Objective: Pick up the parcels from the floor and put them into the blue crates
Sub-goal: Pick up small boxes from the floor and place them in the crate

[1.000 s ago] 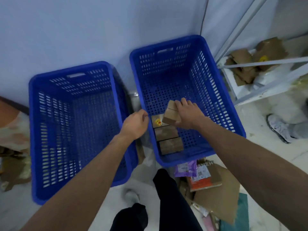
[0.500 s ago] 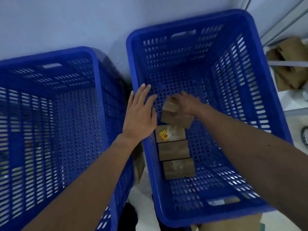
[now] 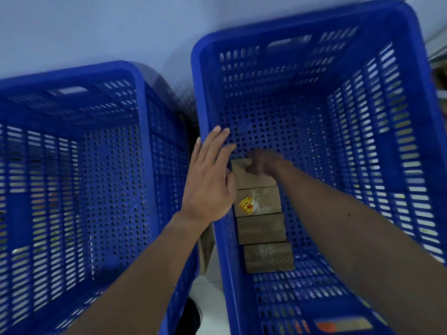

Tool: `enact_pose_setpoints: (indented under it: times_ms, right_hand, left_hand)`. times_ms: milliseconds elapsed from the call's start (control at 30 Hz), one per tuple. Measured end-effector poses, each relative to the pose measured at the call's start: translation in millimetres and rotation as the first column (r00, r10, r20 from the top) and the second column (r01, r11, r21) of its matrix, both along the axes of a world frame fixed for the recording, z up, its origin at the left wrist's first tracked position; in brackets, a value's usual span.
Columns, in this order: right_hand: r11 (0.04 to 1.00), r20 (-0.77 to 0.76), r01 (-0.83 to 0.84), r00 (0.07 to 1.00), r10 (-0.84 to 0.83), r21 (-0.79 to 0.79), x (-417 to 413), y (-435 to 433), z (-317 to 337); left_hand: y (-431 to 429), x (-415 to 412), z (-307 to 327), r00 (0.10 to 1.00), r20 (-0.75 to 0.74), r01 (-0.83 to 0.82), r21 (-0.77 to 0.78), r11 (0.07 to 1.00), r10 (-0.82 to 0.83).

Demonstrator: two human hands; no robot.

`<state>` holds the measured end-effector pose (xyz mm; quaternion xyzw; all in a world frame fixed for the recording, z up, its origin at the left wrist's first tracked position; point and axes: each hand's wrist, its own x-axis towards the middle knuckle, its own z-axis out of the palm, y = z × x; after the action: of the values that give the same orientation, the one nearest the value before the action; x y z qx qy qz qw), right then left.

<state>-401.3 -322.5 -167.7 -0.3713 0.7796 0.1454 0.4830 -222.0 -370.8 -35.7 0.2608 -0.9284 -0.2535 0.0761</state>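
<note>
— My hands?
— Your left hand point(image 3: 208, 187), fingers straight, hovers over the rim of the right crate point(image 3: 290, 21). Your right hand point(image 3: 264, 162), blurred, curls round the parcel point(image 3: 254, 181) under its fingers, inside that crate.

Pale floor point(image 3: 210, 293) shows in the gap between the left crate point(image 3: 72, 102) and the right crate point(image 3: 278, 76) (both blue, both standing on it). The left crate sits left of the fingers of the left hand point(image 3: 208, 187). The right crate's bottom, beneath them, carries four brown parcels point(image 3: 261, 228) in a row, the farthest parcel point(image 3: 254, 181) gripped by the fingers of the right hand point(image 3: 263, 163).
</note>
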Motion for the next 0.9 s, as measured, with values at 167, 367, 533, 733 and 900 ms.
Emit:
enact_pose_setpoints:
  times_ms: [167, 367, 533, 733, 900]
  right_hand:
    - [0.988, -0.029, 0.152, 0.988, -0.151, 0.010, 12.3, 21.3, 2.4]
    - [0.989, -0.088, 0.146, 0.985, -0.147, -0.021, 20.3, 31.2, 13.5]
    - [0.994, -0.117, 0.112, 0.987, -0.114, -0.020, 17.9, 60.0, 46.9]
    - [0.999, -0.016, -0.002, 1.000, 0.003, 0.041, 37.4, 119.8, 126.1]
    - [0.997, -0.004, 0.029, 1.000, -0.029, 0.078, 67.9, 166.0, 174.1]
  left_hand:
    - [1.0, -0.6, 1.9, 1.000, 0.011, -0.002, -0.010, 1.000, 0.002]
    - [2.3, 0.3, 1.7, 0.999, 0.034, 0.011, -0.048, 0.999, -0.009]
    - [3.4, -0.2, 8.6, 0.994, 0.100, 0.052, -0.120, 0.991, -0.040]
    - [1.3, 8.2, 33.4, 0.905, 0.396, 0.237, -0.173, 0.956, -0.153]
    - [32.6, 40.0, 75.8, 0.831, 0.499, 0.284, 0.000, 0.959, -0.246]
